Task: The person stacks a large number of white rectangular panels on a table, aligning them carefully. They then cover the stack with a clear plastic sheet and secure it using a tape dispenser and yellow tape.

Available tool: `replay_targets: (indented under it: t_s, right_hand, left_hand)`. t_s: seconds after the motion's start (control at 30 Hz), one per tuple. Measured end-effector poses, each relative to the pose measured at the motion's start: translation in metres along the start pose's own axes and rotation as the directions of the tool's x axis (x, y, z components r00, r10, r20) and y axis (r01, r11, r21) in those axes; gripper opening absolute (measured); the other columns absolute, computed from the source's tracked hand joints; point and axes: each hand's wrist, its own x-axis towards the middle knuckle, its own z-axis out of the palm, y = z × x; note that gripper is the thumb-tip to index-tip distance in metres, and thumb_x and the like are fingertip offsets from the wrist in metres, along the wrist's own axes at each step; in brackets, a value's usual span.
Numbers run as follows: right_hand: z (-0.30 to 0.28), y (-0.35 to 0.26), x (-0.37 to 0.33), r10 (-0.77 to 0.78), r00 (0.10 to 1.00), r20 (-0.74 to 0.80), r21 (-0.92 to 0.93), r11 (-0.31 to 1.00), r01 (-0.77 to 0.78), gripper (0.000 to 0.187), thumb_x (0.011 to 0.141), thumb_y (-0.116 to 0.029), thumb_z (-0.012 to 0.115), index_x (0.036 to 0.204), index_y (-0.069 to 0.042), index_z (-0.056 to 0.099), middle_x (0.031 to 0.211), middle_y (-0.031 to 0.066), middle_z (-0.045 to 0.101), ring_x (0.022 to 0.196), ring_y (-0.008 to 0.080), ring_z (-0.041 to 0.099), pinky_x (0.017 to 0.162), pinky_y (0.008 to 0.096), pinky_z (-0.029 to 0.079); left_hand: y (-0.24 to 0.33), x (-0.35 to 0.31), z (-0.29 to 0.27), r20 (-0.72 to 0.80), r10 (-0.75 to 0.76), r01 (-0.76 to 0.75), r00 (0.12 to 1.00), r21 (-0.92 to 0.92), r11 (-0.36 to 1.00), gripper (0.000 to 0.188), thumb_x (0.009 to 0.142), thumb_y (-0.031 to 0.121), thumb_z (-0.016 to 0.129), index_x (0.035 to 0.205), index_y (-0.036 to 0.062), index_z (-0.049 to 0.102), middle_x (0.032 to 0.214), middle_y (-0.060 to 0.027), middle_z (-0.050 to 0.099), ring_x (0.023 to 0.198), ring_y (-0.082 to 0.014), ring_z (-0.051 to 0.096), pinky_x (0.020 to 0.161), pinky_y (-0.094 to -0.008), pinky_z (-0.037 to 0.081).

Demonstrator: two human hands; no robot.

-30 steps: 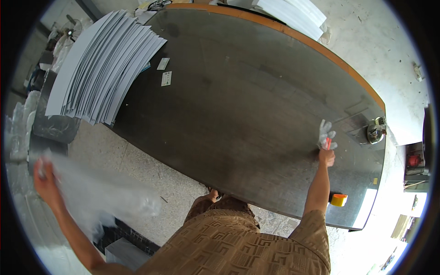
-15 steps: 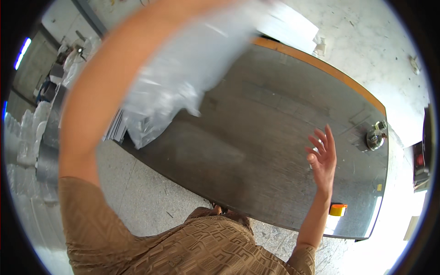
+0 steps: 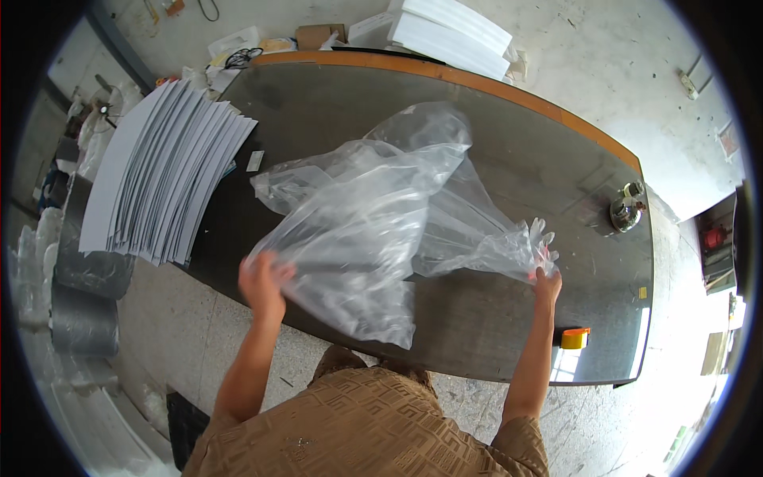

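A large clear plastic bag (image 3: 366,215) lies crumpled and half spread over the dark tabletop (image 3: 477,334). My left hand (image 3: 265,282) grips its near left edge, with the fingers slightly blurred behind the film. At the other end, my right hand (image 3: 546,274) holds a bunched corner of the bag. That corner's plastic covers some of the right fingers. The bag's middle stands up in loose folds between my two hands.
A thick stack of white sheets (image 3: 163,171) rests at the table's left end. To the right are a yellow-orange tape roll (image 3: 575,339) and a glass jar (image 3: 625,215). White foam boards (image 3: 449,36) lie beyond the far orange edge.
My left arm, raised across the view before, has come down to the near left. The bag has moved right onto the table's middle. My right hand, empty before, now holds its corner.
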Motion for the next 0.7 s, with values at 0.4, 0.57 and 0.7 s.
replay_targets:
  t_s: [0.4,0.57,0.7]
  right_hand:
    - [0.103,-0.187,-0.327,-0.252,0.649,0.718,0.124,0.964,0.237,0.101,0.066,-0.020,0.082,0.145,-0.005,0.022,0.125,0.0266,0.051,0.115,0.0424,0.051,0.095,0.0428,0.043]
    - [0.087,-0.195,-0.360,-0.327,0.566,0.757,0.154,0.931,0.331,0.072,0.064,-0.005,0.073,0.131,-0.006,0.047,0.114,0.0193,0.060,0.108,0.0370,0.057,0.090,0.0423,0.046]
    - [0.047,-0.216,-0.387,-0.508,0.411,0.757,0.388,0.855,0.343,0.045,0.070,-0.002,0.064,0.115,-0.003,0.061,0.114,0.0171,0.062,0.114,0.0340,0.055,0.093,0.0433,0.045]
  left_hand:
    - [0.049,-0.001,0.026,0.977,-0.212,-0.250,-0.037,0.197,0.948,0.031,0.093,0.017,0.055,0.119,0.0000,0.055,0.125,-0.0146,0.054,0.103,-0.0285,0.060,0.089,-0.0360,0.048]
    - [0.046,0.063,0.061,0.990,-0.033,-0.913,-0.137,-0.113,0.392,0.054,0.077,-0.003,0.059,0.128,0.0127,0.051,0.125,-0.0090,0.057,0.128,-0.0302,0.041,0.106,-0.0511,0.033]
    - [0.024,0.063,0.115,0.768,0.073,-0.768,-0.637,-0.640,0.033,0.068,0.074,-0.007,0.055,0.136,0.0193,0.043,0.112,-0.0048,0.061,0.136,-0.0235,0.030,0.110,-0.0588,0.020]
